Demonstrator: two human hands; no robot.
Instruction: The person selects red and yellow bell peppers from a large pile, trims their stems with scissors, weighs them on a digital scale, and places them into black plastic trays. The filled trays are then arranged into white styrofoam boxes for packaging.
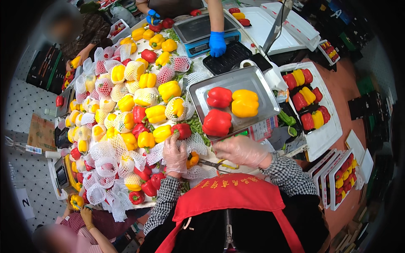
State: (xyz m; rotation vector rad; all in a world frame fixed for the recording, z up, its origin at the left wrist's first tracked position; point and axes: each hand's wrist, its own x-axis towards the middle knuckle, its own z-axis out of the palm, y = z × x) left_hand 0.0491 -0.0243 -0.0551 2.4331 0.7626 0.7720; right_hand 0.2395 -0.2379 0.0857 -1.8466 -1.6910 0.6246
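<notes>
My left hand [175, 156], in a clear plastic glove, reaches to the near side of a red bell pepper [182, 131]. Its fingertips meet the pepper's lower edge, but whether they grip it is unclear. Just below the tray's front edge is my right hand [242, 151], gloved alike, its fingers loosely bent with nothing visible in them. Two red peppers [217, 122] and one yellow bell pepper [245, 103] rest in the metal tray [269, 109], which sits on a scale [261, 129] with a lit green display. Yellow-handled scissors [218, 164] lie between my hands.
Yellow and red peppers, many in white foam nets [104, 158], cover the table's left. Green trimmings [196, 128] lie beside the tray. Packed peppers [304, 95] stand in a white foam box [330, 132] at right. A co-worker's blue-gloved hand [217, 44] touches black trays [231, 58].
</notes>
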